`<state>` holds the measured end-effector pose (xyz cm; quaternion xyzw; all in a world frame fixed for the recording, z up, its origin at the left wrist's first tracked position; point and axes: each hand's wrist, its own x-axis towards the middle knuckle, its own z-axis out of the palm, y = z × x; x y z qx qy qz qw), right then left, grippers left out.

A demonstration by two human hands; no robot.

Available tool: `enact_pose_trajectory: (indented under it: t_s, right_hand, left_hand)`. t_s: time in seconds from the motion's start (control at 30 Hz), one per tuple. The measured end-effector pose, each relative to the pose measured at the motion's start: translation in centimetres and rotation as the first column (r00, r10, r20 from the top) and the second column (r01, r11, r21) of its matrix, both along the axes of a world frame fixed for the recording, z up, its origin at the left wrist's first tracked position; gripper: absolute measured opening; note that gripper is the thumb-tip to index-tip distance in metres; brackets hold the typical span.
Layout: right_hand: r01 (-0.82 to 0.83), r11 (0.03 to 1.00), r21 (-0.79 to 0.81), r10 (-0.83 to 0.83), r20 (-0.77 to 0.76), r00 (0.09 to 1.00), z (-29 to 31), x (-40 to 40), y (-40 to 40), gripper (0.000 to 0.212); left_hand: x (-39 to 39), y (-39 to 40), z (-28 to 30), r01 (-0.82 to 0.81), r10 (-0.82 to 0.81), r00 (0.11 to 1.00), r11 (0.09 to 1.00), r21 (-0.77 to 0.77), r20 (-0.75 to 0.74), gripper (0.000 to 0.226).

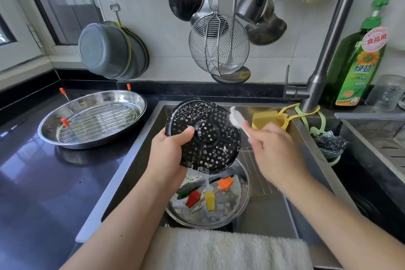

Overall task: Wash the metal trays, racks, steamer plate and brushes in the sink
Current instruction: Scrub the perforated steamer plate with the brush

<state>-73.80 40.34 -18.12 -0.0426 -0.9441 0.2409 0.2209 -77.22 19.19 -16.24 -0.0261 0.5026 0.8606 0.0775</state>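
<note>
Steamer plate (205,136): round, black, perforated all over with small holes, raised hub at centre, suds clinging to the face and dripping off the lower edge. Held tilted above the sink (140,151) by the left hand (169,153) — thumb curled over the face near the hub, fingers behind the rim. Right hand (271,149) grasps the handle of a white brush (237,119), its soapy head at the plate's upper right edge; head slightly blurred.

Below the plate, in the sink: a round metal tray (238,210), wet and foamy, holding silicone brushes (209,197) — red, yellow, orange, one green — with clear handles.

Left of the sink, on the glossy black counter (43,182): an oval stainless tray (92,119) with a wire rack (98,120) lying inside, orange-tipped legs pointing up.

Surroundings: grey metal sink, ribbed drain board at right. White towel (223,247) draped over the near edge. Dark gooseneck faucet (324,55) at right; green detergent bottle (357,61) beside it. Tiled wall carries hanging ladles and a wire skimmer (219,47).
</note>
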Motion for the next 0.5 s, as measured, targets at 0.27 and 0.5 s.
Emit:
enact_pose_trajectory:
  t_s: [0.27,0.5]
  right_hand:
    - [-0.02,0.999,-0.029,0.02,-0.017,1.0,-0.4,0.9,-0.4,0.043]
    - [-0.034,0.998,-0.047,0.034,-0.004,0.999,-0.5,0.9,-0.8,0.043]
  left_hand:
    - [-0.3,-0.2,-0.3,-0.007,0.007,1.0,1.0,0.018,-0.004,0.032]
    - [-0.8,-0.6,-0.7,-0.03,0.028,0.999,0.997,0.069,0.03,0.038]
